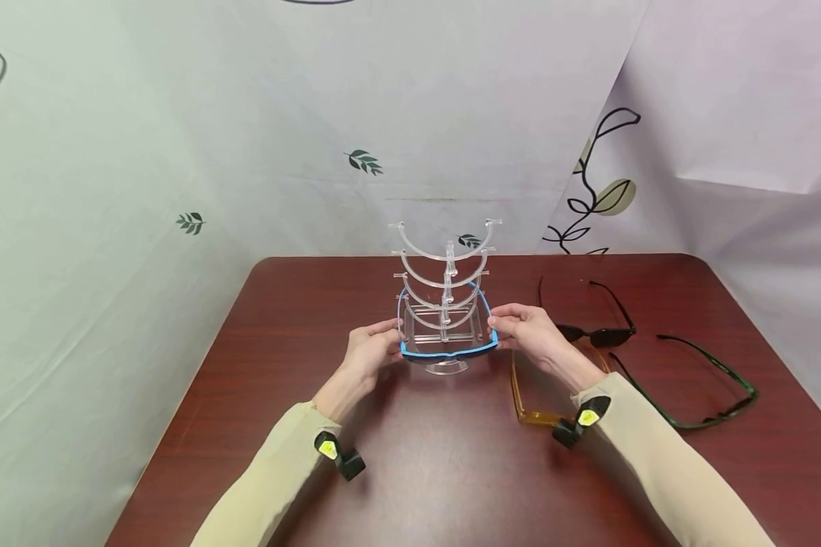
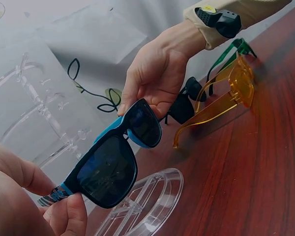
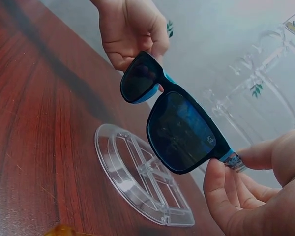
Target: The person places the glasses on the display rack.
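A pair of blue-and-black sunglasses with dark lenses is held level at the lowest tier of a clear plastic glasses stand. My left hand pinches one temple near its hinge between thumb and fingers. The other temple is pinched the same way by my right hand. In the left wrist view the sunglasses stand above the stand's clear base, lenses facing outward. Whether the frame touches the stand's lowest arm cannot be told.
Right of the stand lie black sunglasses, orange glasses partly behind my right forearm, and green glasses. They rest on a dark red wooden table. A pale patterned cloth hangs behind it.
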`<state>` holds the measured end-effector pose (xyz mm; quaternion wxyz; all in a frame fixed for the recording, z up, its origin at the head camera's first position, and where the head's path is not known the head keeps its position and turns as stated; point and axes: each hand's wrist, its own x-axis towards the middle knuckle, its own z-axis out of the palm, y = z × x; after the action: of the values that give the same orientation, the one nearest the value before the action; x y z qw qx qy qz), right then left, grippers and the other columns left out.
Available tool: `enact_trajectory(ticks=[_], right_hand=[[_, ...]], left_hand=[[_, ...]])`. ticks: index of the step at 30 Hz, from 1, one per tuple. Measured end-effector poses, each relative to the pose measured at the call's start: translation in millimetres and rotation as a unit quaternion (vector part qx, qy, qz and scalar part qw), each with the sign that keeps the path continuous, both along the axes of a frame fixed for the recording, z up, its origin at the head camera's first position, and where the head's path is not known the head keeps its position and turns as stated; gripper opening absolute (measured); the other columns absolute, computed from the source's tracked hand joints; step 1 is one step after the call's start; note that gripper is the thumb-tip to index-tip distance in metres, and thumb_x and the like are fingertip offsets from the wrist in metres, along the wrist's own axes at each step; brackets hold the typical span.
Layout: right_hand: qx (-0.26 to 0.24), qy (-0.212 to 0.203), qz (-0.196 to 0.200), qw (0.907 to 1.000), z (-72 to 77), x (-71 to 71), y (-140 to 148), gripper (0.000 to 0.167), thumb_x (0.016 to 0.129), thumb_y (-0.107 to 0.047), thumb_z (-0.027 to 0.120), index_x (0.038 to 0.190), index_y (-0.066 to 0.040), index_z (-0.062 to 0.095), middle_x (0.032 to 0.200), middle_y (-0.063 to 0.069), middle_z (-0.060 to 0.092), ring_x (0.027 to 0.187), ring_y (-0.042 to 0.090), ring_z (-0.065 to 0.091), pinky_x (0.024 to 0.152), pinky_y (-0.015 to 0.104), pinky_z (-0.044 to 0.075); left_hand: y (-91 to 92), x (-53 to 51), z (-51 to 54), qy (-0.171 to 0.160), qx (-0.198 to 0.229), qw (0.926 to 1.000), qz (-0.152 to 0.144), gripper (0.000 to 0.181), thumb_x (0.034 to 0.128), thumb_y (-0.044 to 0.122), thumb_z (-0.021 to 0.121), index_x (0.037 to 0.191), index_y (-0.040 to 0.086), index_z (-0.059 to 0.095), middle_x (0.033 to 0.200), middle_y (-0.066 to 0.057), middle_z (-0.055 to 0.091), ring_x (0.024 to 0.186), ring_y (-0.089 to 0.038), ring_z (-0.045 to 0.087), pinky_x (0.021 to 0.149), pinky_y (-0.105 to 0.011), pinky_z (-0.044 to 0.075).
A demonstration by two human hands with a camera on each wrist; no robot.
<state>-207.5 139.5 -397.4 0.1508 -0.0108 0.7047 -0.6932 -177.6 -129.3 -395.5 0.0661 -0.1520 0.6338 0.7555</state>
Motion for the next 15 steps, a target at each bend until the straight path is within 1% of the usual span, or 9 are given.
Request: enact_trajectory(ticks=[7, 15], right_hand=[[0.001, -0.006, -0.010, 0.9999, -0.6, -5.6, -1.8, 0.042, 0.098, -0.005, 0.062, 0.128, 0.020, 0.047, 0.098, 0.019, 0.066, 0.073, 0.011, 0.063, 0.067, 0.025, 0.059], [-0.007, -0.007, -0.009, 0.9999, -1.7, -13.2, -1.7, 0.039, 0.098, -0.005, 0.061, 0.124, 0.022, 0.050, 0.092, 0.016, 0.067, 0.077, 0.014, 0.064, 0.067, 0.025, 0.059]], left_hand=[[0.5, -6.5, 0.9, 0.001, -0.010, 0.9999, 0.004, 0.043, 0.0856, -0.010, 0.055, 0.128, -0.015, 0.057, 0.071, -0.005, 0.064, 0.057, -0.007, 0.059, 0.053, -0.018, 0.053], [1.9, -13.1, 1.7, 0.004, -0.009, 0.9998, 0.014, 0.041, 0.0857, -0.010, 0.056, 0.126, -0.016, 0.058, 0.069, -0.002, 0.063, 0.056, -0.006, 0.059, 0.056, -0.020, 0.055]])
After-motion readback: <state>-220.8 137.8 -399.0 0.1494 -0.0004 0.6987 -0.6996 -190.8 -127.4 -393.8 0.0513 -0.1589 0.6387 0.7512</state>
